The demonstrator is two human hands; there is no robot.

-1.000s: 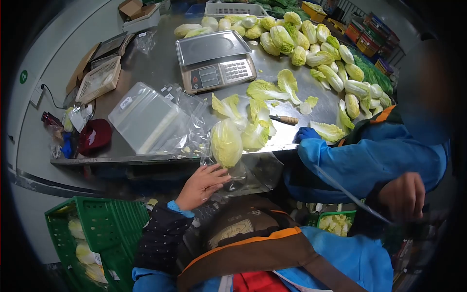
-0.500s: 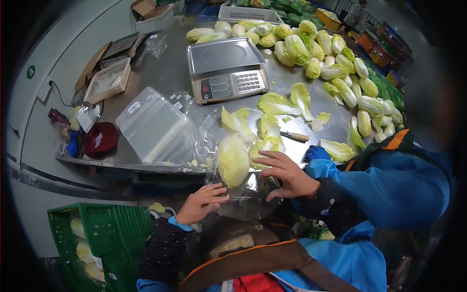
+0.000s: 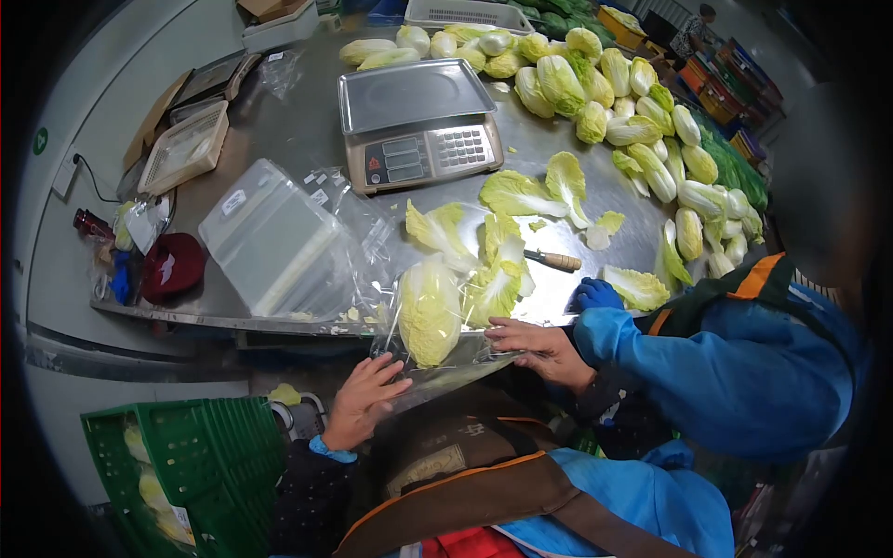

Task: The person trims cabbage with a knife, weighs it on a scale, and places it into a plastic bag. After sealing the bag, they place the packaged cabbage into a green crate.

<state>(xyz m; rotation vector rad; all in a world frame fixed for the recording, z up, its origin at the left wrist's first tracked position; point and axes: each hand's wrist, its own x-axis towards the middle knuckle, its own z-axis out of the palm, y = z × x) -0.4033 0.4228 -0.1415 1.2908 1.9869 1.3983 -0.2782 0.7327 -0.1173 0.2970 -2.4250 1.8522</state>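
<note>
A Chinese cabbage (image 3: 429, 312) lies inside a clear plastic bag (image 3: 437, 379) at the table's front edge, its rounded end toward me. My left hand (image 3: 365, 402) is at the bag's lower left side, fingers stretched and apart. At the bag's right side, my right hand (image 3: 547, 353) has its fingers and thumb closed on the plastic film. The bag's mouth spreads flat between both hands. Just beyond lie loose cabbage leaves (image 3: 498, 277) and a knife with a wooden handle (image 3: 555, 260).
A weighing scale (image 3: 423, 139) stands behind the leaves, with many cabbages (image 3: 563, 86) piled beyond. Flat plastic bags (image 3: 279, 237) lie left. A green crate (image 3: 200, 456) with bagged cabbages is at lower left. At right, a co-worker's blue-gloved hand (image 3: 597, 295) rests on the table.
My left hand has moved left and slightly down, its fingers spreading. My right hand has lowered and closed on the bag's edge. The bag's mouth has gone from bulging to flatter.
</note>
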